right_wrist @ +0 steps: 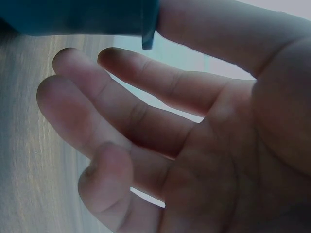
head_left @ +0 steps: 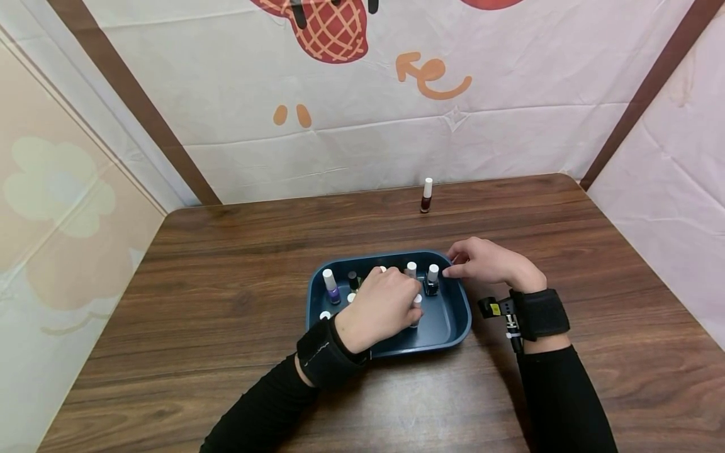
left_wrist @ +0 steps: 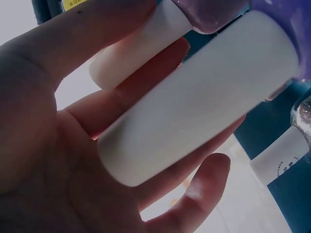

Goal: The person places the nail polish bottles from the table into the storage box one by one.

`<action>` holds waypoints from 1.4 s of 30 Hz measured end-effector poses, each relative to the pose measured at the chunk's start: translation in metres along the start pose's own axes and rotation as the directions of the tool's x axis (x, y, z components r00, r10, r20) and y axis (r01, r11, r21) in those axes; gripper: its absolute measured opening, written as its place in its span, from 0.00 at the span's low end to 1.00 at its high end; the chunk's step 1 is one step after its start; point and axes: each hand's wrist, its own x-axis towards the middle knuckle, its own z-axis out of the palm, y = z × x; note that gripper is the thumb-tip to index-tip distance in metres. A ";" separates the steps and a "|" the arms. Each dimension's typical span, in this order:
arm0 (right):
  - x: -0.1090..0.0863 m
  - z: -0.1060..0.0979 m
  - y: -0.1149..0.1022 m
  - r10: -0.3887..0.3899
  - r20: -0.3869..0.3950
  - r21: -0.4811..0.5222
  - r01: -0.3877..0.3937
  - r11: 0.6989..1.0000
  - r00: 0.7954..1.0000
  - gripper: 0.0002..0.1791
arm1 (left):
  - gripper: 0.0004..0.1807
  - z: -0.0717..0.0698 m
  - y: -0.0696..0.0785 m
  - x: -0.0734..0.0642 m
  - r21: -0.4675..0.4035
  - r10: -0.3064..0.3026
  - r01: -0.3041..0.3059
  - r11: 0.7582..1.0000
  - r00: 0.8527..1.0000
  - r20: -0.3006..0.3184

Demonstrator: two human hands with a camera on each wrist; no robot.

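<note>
In the head view my left hand (head_left: 378, 309) reaches into a blue tray (head_left: 435, 345). Its thumb and finger pinch the white cap of a nail polish bottle (left_wrist: 141, 46) with a mauve body. Closer to the left wrist camera, the large white cap of a purple nail polish bottle (left_wrist: 199, 99) crosses the palm. My right hand (head_left: 493, 261) is at the tray's far right corner, thumb over the rim. Its other fingers (right_wrist: 73, 109) lie loosely bent outside the wall, with a gap showing in the right wrist view. Just left of that thumb stands a dark nail polish bottle (head_left: 432, 281).
Another purple bottle (head_left: 331, 287) and a black-capped bottle (head_left: 354, 281) stand at the tray's left. Several white caps show around the left hand, partly hidden by it. Behind the tray, a dark red nail polish bottle (head_left: 426, 196) stands near the wooden table's (head_left: 238, 264) back edge.
</note>
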 end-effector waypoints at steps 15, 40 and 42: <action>0.000 0.000 -0.001 0.015 -0.003 -0.007 -0.015 1.000 1.000 0.20 | 0.08 0.004 0.000 0.003 0.009 -0.011 0.011 1.000 1.000 0.016; -0.001 0.001 -0.004 0.010 -0.003 -0.006 -0.010 1.000 1.000 0.19 | 0.08 0.006 -0.002 0.001 -0.003 -0.005 0.005 1.000 1.000 0.012; -0.002 0.001 -0.003 0.008 -0.004 -0.007 -0.008 1.000 1.000 0.19 | 0.08 0.006 -0.002 0.001 -0.004 -0.003 0.004 1.000 1.000 0.011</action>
